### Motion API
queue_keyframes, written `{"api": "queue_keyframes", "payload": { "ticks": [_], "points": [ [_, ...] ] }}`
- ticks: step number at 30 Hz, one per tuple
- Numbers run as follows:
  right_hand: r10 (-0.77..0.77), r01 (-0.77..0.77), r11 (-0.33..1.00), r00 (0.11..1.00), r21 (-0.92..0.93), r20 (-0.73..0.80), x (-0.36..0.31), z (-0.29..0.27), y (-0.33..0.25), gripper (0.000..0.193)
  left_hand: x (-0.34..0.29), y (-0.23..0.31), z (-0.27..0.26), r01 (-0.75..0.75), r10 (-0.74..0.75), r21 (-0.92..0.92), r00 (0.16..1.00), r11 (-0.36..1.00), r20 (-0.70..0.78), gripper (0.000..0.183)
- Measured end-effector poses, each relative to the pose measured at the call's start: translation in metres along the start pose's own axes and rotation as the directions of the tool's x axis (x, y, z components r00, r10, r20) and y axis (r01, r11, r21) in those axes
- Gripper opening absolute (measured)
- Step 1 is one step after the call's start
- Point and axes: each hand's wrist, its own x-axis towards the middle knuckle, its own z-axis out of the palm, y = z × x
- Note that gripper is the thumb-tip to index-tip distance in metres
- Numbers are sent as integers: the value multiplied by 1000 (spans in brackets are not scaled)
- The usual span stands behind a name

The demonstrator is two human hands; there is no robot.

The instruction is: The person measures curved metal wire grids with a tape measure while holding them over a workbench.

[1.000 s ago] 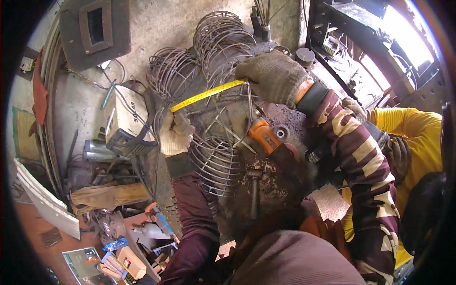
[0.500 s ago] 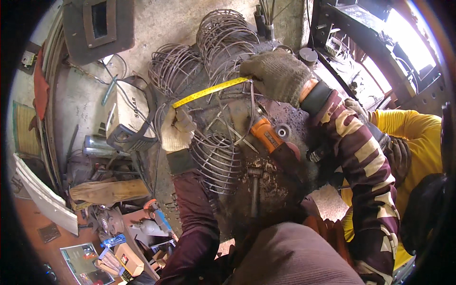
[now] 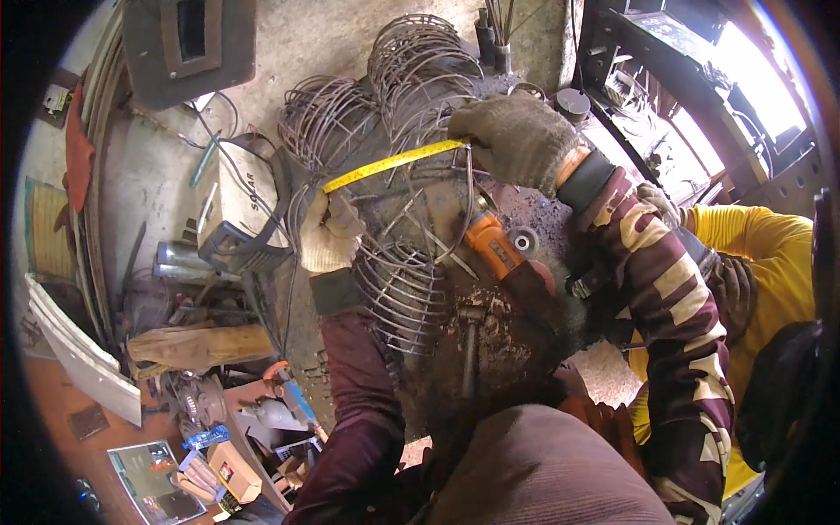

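Observation:
A yellow tape measure (image 3: 394, 164) is stretched between my two hands, across the top of a ribbed round cage of bent metal rods (image 3: 400, 302). At its left end my gloved left hand (image 3: 327, 234) is closed on the tape, beside the cage's rim. My right hand (image 3: 514, 138), in a brown knit glove, pinches the tape's other end close to a thin upright rod; its fingertips are partly hidden. Below the tape, to the right of the cage, lies an orange and black angle grinder (image 3: 494, 245). A hammer (image 3: 471, 341) lies nearer to me on the dark work surface.
Two more rod cages (image 3: 420, 66) stand at the back. A welding machine (image 3: 241, 192) with cables sits at left, below a dark welding shield (image 3: 188, 52). At right, a person in a yellow top (image 3: 761, 232) works close to my right arm. Tools and boxes crowd the lower left.
Both hands keep their hold on the stretched tape. The whole view has shifted slightly; otherwise hardly anything differs.

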Motion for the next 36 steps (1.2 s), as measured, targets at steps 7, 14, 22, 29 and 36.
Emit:
{"api": "queue_keyframes", "payload": {
  "ticks": [7, 14, 22, 29, 36],
  "points": [
    [-25, 25, 1000, 1000, -8, 0, 5, 2, -2, 26, 3, 3, -23, 41, -39, -92, 999, 995, 19, 26],
    [16, -15, 999, 1000, 39, -9, 5, 1, -4, 25, 1, -4, -4, 28, -11, -187, 996, 982, 88, 18],
    [112, -115, 951, 993, 287, 26, -1, 9, 0, 21, -5, -3, 3, 24, -3, -143, 990, 989, 142, 27],
    [592, -408, 546, 806, 732, 9, -36, 30, 3, 21, 6, 40, 10, -266, 546, 963, 814, 45, 199, 35],
    [571, -137, 269, 820, 953, -44, -111, 117, -35, 22, 52, 15, 135, -361, -141, 895, 932, -263, 334, 38]
  ]
}}
